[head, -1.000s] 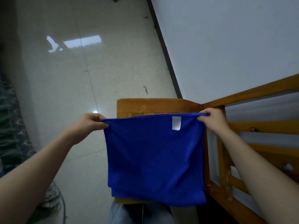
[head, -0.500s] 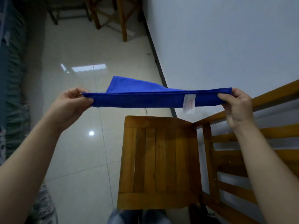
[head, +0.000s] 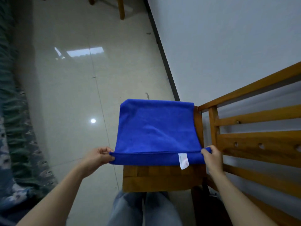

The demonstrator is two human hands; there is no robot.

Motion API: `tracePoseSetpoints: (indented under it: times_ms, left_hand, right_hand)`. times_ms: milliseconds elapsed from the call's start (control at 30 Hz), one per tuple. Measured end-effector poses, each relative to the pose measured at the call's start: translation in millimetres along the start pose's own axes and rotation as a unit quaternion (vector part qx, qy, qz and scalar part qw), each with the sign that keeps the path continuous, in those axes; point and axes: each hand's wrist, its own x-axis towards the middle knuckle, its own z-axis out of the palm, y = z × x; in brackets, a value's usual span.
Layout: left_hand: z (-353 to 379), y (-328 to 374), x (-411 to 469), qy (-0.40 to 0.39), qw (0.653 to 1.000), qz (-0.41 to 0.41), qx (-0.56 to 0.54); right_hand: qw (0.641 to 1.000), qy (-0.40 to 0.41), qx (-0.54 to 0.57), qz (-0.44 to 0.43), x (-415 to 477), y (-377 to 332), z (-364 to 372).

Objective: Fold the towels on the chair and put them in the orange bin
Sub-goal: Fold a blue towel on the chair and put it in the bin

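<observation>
I am pinching the blue towel (head: 156,129) over the wooden chair (head: 161,180): left hand (head: 99,158) gripping its seven-o'clock corner, right hand (head: 211,156) its five-o'clock corner.

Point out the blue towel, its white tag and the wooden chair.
blue towel (head: 156,128), head view, middle of the flat top layer.
white tag (head: 183,161), head view, tag's centre.
wooden chair (head: 159,181), head view, bare front of the seat.

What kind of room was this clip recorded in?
Probably a home living space, though not certain. Glossy tiled floor meets a plain white wall; a wooden chair stands beside a slatted wooden frame. The left hand and right hand hold a blue towel over it.
</observation>
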Motion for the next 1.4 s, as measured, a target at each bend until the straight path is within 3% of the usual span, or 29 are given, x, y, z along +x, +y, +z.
tracePoseSetpoints:
  times_ms: [233, 567, 667, 767, 867, 933, 1000, 1200, 1300, 1400]
  left_hand:
    - [13.9, -25.6, -2.4, -0.043, 0.995, -0.087, 0.03]
    - [19.4, 15.8, 12.4, 0.023, 1.0, 0.0, -0.018]
    - [29.5, 22.3, 26.1, 0.05, 0.999, -0.004, -0.003]
    - [39.1, 18.2, 48.5, 0.128, 0.99, -0.017, 0.065]
    - [42.8, 17.7, 69.9, 0.204, 0.971, -0.018, 0.125]
    - [40.4, 25.9, 84.6, 0.255, 0.962, -0.016, 0.091]
    - [37.0, 38.2, 100.6, 0.256, 0.965, -0.038, 0.044]
    - [37.6, 61.1, 130.5, 0.236, 0.965, -0.111, -0.038]
    - [44.3, 65.9, 130.6, 0.217, 0.965, -0.127, -0.073]
    - [50.1, 70.7, 128.4, 0.227, 0.967, -0.087, -0.081]
  right_hand:
    - [0.99, -0.054, -0.116, 0.051, 1.6, 24.4, 4.2]
    - [1.0, -0.002, 0.016, 0.014, 26.6, -6.0, 11.2]
    - [0.999, -0.004, -0.049, 0.021, 37.4, 1.1, 21.1]
    - [0.99, -0.003, -0.141, 0.007, 48.1, 5.1, 35.2]
    - [0.958, 0.005, -0.28, -0.055, 53.1, -1.5, 52.0]
    - [0.93, 0.014, -0.343, -0.13, 57.3, -14.2, 67.1]
    - [0.921, 0.016, -0.357, -0.157, 66.3, -30.3, 81.9]
    - [0.961, -0.013, -0.277, -0.016, 106.5, -48.7, 96.4]
    - [0.95, -0.049, -0.307, -0.031, 113.5, -43.0, 88.8]
    - [0.94, -0.076, -0.33, -0.049, 113.6, -41.1, 83.1]
